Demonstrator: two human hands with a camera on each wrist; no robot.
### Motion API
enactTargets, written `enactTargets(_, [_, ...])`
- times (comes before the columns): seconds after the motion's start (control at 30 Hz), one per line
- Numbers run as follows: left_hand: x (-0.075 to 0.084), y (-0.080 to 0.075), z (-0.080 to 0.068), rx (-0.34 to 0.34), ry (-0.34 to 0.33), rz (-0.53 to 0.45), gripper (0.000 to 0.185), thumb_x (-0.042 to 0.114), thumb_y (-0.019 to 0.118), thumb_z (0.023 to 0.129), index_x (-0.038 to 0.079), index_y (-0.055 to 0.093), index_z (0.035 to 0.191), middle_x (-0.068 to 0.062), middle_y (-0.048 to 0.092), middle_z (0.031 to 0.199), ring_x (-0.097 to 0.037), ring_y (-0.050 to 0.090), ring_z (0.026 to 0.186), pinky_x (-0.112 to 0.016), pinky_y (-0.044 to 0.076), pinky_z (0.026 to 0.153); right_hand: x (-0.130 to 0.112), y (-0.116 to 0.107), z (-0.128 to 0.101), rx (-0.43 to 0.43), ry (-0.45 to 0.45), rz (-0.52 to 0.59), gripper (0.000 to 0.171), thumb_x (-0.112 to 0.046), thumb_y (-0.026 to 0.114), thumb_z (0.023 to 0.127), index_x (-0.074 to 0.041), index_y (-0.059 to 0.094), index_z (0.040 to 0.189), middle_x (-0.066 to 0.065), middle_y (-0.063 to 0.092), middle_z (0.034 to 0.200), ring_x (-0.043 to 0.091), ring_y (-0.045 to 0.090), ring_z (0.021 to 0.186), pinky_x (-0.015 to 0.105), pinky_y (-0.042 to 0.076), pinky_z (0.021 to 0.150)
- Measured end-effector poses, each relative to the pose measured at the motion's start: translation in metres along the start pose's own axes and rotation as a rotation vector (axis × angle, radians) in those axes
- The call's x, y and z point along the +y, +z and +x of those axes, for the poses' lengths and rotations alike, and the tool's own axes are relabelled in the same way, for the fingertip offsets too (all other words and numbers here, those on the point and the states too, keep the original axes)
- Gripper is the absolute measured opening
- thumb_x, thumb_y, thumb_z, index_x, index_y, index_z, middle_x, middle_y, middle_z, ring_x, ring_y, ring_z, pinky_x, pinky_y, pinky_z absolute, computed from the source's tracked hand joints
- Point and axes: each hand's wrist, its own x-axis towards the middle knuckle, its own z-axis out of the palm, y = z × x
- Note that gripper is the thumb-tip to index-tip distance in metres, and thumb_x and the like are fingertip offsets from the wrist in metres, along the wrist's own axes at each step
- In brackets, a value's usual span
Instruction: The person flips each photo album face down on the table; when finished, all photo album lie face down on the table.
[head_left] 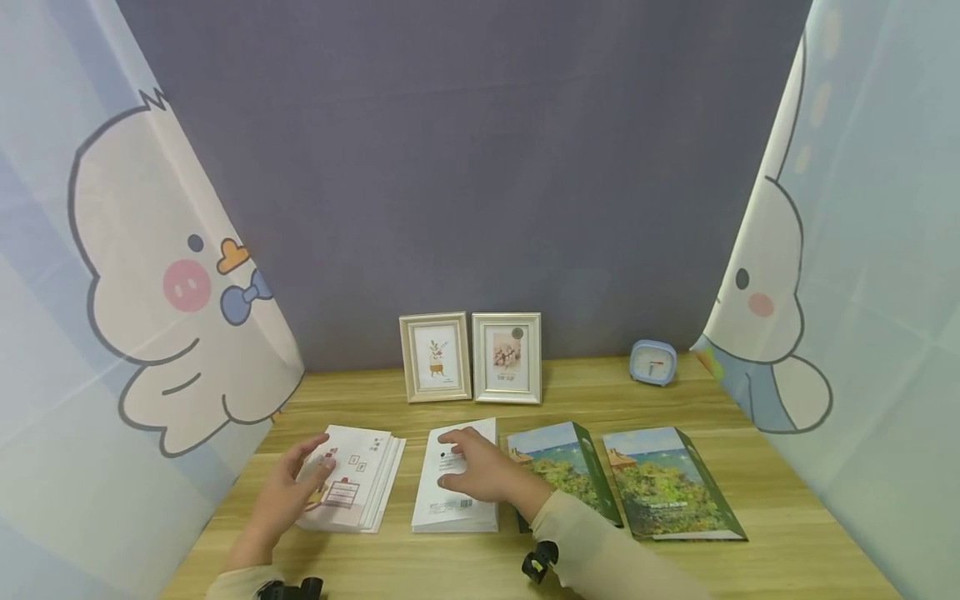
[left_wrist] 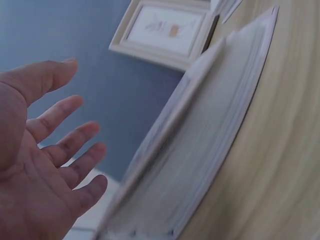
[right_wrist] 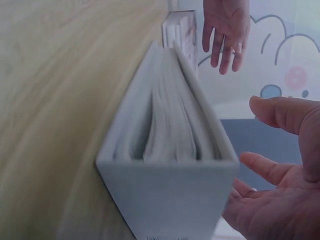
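On the wooden table (head_left: 450,567), the left hand (head_left: 288,492) hovers with fingers spread over the card stack (head_left: 360,479). The right hand (head_left: 480,471) rests flat, fingers relaxed, on the white album (head_left: 450,512) just beside that stack.

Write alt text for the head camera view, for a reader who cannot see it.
Two open hands hover over white booklets on a wooden table: the left hand over a fanned stack, the right hand over a single white booklet. Two green photo albums lie to the right; two picture frames and a blue clock stand behind.

Head view high over table (head_left: 450,567), wrist views low, close, sharing albums
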Motion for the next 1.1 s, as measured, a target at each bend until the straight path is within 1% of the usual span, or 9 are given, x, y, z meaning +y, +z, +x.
enactTargets(0.07, [-0.004,-0.004,0.0,0.015,-0.013,0.017,0.059,0.022,0.07,0.103,-0.006,0.047,0.149,-0.028,0.043,0.158,-0.049,0.025,0.152,-0.071,0.021,0.12,-0.001,0.004,0.003,-0.011,-0.008,-0.005,0.065,-0.025,0.079,0.096,-0.011,0.051,0.152,0.01,0.05,0.147,0.033,0.054,0.135,0.044,0.054,0.101])
enactTargets(0.17, [-0.01,-0.01,-0.002,0.032,-0.054,0.044,0.06,0.027,0.067,0.105,-0.005,0.045,0.151,-0.028,0.044,0.156,-0.048,0.032,0.149,-0.067,0.029,0.118,-0.002,0.013,0.008,-0.036,-0.006,-0.042,0.068,-0.029,0.08,0.095,-0.013,0.049,0.154,0.009,0.05,0.146,0.03,0.054,0.135,0.042,0.053,0.103])
enactTargets(0.3, [-0.017,-0.015,-0.006,0.011,-0.119,0.067,0.063,0.035,0.063,0.107,0.0,0.043,0.156,-0.026,0.042,0.159,-0.045,0.036,0.148,-0.029,0.044,0.111,-0.006,0.026,0.013,-0.075,0.003,-0.081,0.071,-0.031,0.081,0.093,-0.015,0.048,0.155,0.006,0.05,0.146,0.025,0.055,0.134,0.04,0.052,0.105])
enactTargets(0.37, [-0.022,-0.018,-0.008,0.003,-0.143,0.053,0.064,0.036,0.061,0.108,0.0,0.041,0.157,-0.027,0.041,0.159,-0.046,0.037,0.147,-0.012,0.044,0.098,-0.009,0.031,0.015,-0.087,-0.004,-0.096,0.073,-0.031,0.082,0.092,-0.013,0.049,0.154,0.006,0.05,0.145,0.024,0.056,0.133,0.038,0.052,0.105])
enactTargets(0.43, [-0.026,-0.019,-0.009,-0.004,-0.16,0.034,0.066,0.036,0.06,0.108,-0.003,0.038,0.157,-0.029,0.039,0.16,-0.048,0.037,0.147,-0.004,0.039,0.09,-0.012,0.036,0.018,-0.093,-0.018,-0.112,0.073,-0.031,0.083,0.092,-0.011,0.049,0.153,0.006,0.051,0.145,0.022,0.057,0.131,0.035,0.052,0.105])
enactTargets(0.57, [-0.033,-0.018,-0.008,-0.028,-0.224,0.035,0.069,0.035,0.062,0.108,-0.005,0.036,0.158,-0.031,0.036,0.161,-0.046,0.04,0.144,-0.005,0.042,0.088,-0.019,0.045,0.022,-0.106,-0.03,-0.142,0.075,-0.032,0.085,0.089,-0.009,0.051,0.152,0.005,0.052,0.144,0.019,0.059,0.126,0.031,0.052,0.102])
enactTargets(0.73, [-0.036,-0.013,-0.005,-0.069,-0.282,0.057,0.072,0.026,0.064,0.107,-0.005,0.03,0.161,-0.031,0.037,0.16,-0.034,0.046,0.134,-0.014,0.047,0.087,-0.024,0.055,0.027,-0.159,-0.012,-0.15,0.077,-0.034,0.086,0.088,-0.013,0.052,0.153,0.005,0.055,0.14,0.016,0.061,0.12,0.031,0.053,0.099])
enactTargets(0.93, [-0.036,-0.01,-0.005,-0.039,-0.3,0.02,0.067,0.014,0.065,0.105,-0.002,0.032,0.161,-0.029,0.038,0.159,-0.026,0.053,0.123,-0.018,0.05,0.085,-0.025,0.061,0.031,-0.189,-0.036,-0.14,0.076,-0.033,0.085,0.088,-0.012,0.052,0.153,0.006,0.059,0.132,0.013,0.062,0.111,0.026,0.053,0.093])
enactTargets(1.1, [-0.035,-0.003,-0.004,-0.039,-0.277,-0.013,0.061,0.008,0.064,0.104,-0.002,0.039,0.158,-0.029,0.043,0.156,-0.028,0.057,0.122,-0.023,0.055,0.084,-0.022,0.065,0.032,-0.203,-0.03,-0.092,0.074,-0.03,0.085,0.088,-0.012,0.053,0.152,0.004,0.054,0.139,0.009,0.063,0.11,0.022,0.054,0.089])
